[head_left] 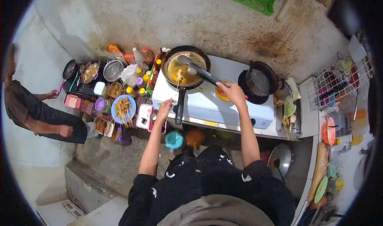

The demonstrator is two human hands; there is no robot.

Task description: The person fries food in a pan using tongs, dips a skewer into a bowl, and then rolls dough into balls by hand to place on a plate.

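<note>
My right hand [233, 93] is closed round the handle of dark tongs [203, 74], whose head reaches into a frying pan [167, 55] on the white stove [203, 104]. Yellowish liquid lies in the pan, with a skewer of small pale pieces [180, 75] at its middle. The skewer's thin stick slants over the near rim toward my left hand [165, 106], whose fingers are pinched just left of the pan's black handle [180, 107]. Whether those fingers touch the stick's end is too small to tell.
At the left, a blue plate [117, 116] holds several skewers, near bottles and containers. Another person [44, 106] in a dark apron stands at far left. A dark pot [261, 80] sits on the stove's right side. A dish rack [337, 82] stands at right.
</note>
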